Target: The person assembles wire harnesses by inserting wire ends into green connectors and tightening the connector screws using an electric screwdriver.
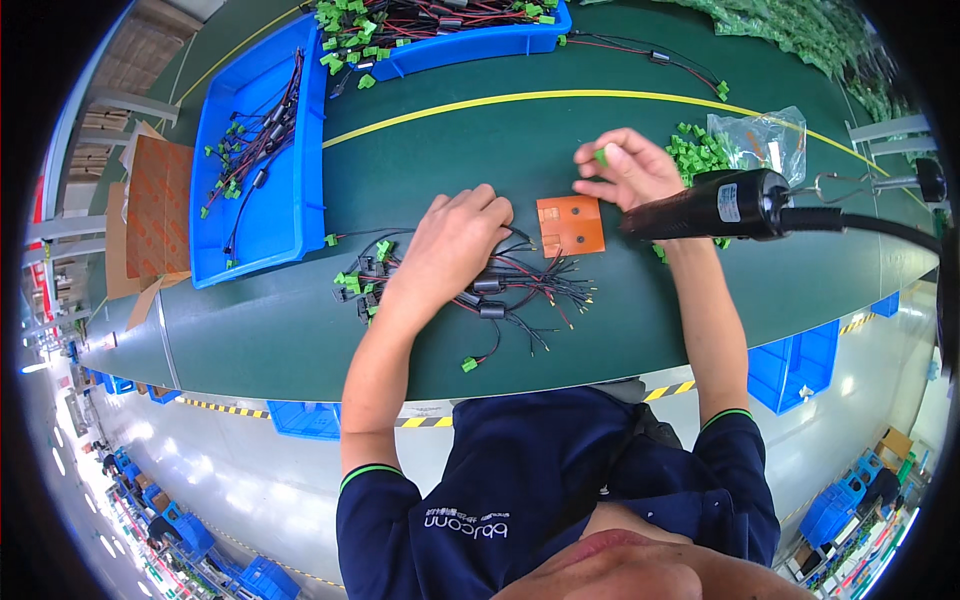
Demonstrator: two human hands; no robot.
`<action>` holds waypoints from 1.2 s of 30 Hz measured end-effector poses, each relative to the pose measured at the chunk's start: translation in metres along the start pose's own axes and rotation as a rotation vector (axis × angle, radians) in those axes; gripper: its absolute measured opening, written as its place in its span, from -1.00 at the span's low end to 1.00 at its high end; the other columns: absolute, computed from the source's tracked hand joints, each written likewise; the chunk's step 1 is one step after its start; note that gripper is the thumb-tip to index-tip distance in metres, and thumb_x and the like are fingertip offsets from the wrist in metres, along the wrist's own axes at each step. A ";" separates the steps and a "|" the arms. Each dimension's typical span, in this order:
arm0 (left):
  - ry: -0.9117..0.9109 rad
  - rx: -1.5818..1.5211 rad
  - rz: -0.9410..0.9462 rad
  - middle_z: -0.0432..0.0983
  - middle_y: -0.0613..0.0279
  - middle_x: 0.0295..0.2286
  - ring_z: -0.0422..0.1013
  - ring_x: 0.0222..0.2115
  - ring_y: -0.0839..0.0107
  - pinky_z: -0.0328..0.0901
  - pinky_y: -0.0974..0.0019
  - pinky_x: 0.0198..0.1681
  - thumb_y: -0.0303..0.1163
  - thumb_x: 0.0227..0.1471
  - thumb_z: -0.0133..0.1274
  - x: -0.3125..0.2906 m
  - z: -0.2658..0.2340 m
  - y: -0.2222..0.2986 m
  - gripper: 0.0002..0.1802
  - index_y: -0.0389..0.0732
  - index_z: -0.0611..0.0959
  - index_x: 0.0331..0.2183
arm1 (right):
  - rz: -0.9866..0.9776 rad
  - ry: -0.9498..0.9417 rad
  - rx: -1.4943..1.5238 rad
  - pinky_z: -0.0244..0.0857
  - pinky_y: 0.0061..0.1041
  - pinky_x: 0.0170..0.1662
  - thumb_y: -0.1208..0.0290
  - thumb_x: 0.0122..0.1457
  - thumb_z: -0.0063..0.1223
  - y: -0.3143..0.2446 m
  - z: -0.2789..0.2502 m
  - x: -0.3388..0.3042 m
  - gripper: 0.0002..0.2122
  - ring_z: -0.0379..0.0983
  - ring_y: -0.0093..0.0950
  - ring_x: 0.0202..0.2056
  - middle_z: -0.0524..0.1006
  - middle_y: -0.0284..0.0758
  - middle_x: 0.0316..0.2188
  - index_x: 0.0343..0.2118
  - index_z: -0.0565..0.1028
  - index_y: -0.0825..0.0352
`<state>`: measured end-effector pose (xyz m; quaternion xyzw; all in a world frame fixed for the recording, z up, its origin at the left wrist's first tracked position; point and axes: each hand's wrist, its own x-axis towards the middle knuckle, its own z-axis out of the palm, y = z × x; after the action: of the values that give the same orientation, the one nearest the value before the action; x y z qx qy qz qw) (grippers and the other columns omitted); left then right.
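My left hand lies palm down with curled fingers over a cable; its wire ends stick out toward an orange block. Beneath and beside that hand spreads a bundle of black and red cables with black cylinders, bare wire ends and green connectors. My right hand is raised past the block, pinching a small green connector between thumb and finger. The block has two dark round holes and lies flat on the green table.
A black cylindrical tool hangs beside my right wrist. Behind it lie a pile of green connectors and a clear plastic bag. Blue trays with cables stand at left and back. A cardboard box sits far left.
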<state>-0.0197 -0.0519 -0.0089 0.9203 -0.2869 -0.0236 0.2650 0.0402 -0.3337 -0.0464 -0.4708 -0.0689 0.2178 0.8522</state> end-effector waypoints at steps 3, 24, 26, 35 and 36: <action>0.105 0.062 -0.078 0.49 0.13 -0.34 0.46 -0.20 0.07 0.33 0.09 -0.16 -0.54 0.07 0.19 -0.001 0.012 0.008 -0.89 -0.26 0.61 -0.29 | -0.012 0.075 -0.304 0.44 -0.43 0.08 0.34 0.37 0.17 0.014 0.010 0.001 -0.81 0.52 -0.50 -0.03 0.60 -0.29 -0.10 -0.09 0.54 0.35; 0.252 -0.047 -0.012 0.51 0.13 -0.38 0.52 -0.32 0.13 0.39 0.19 -0.27 -0.58 0.04 0.21 -0.007 0.010 -0.012 -0.82 -0.31 0.71 -0.24 | -0.057 -0.216 -0.391 0.41 -0.59 -0.28 0.48 0.38 0.11 0.008 0.025 -0.013 -0.86 0.53 -0.58 -0.35 0.61 -0.31 -0.30 -0.07 0.52 0.38; 0.225 -0.013 -0.010 0.50 0.12 -0.39 0.51 -0.34 0.12 0.38 0.19 -0.29 -0.58 0.04 0.20 -0.007 0.005 -0.016 -0.84 -0.32 0.71 -0.26 | -0.112 -0.181 -0.443 0.41 -0.59 -0.26 0.47 0.39 0.09 0.008 0.030 -0.015 -0.85 0.53 -0.59 -0.33 0.60 -0.33 -0.30 -0.05 0.54 0.38; 0.304 -0.353 -0.184 0.45 0.15 -0.42 0.45 -0.44 0.21 0.37 0.20 -0.35 -0.62 -0.02 0.23 -0.004 0.006 -0.002 -0.74 -0.32 0.73 -0.20 | -0.198 -0.120 -1.133 0.40 -0.35 -0.28 0.22 0.28 0.23 0.006 0.066 -0.019 -0.73 0.51 -0.37 -0.38 0.50 -0.29 -0.40 -0.07 0.62 0.26; 0.292 -0.417 -0.226 0.45 0.16 -0.42 0.46 -0.41 0.22 0.37 0.21 -0.34 -0.62 -0.03 0.24 -0.004 0.004 0.000 -0.70 -0.32 0.72 -0.16 | -0.196 -0.120 -1.131 0.40 -0.35 -0.28 0.22 0.28 0.23 0.009 0.069 -0.019 -0.73 0.51 -0.37 -0.38 0.50 -0.29 -0.40 -0.07 0.62 0.26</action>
<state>-0.0234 -0.0518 -0.0134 0.8655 -0.1303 0.0214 0.4832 -0.0014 -0.2845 -0.0142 -0.8313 -0.2662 0.0936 0.4789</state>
